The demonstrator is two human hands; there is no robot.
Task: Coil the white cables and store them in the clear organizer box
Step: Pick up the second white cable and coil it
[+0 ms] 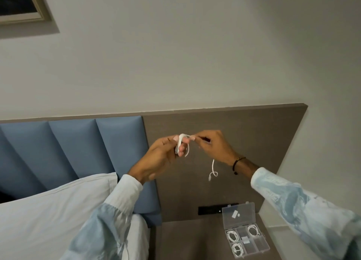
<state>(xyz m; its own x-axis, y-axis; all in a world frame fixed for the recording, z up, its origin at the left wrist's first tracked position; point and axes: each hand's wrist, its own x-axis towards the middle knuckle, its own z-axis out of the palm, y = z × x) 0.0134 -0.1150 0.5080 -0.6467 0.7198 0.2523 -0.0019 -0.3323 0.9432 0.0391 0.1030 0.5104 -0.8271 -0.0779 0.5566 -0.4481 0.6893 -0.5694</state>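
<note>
Up high, both hands grip one white cable (213,167): left hand (162,154) holding coils; right hand (212,145) pinching the strand

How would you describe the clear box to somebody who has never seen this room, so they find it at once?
Look at the brown nightstand right of the bed, below the wooden wall panel. The clear box lies there with its lid open. It alone is transparent, with small compartments, three holding coiled white cables.
</note>
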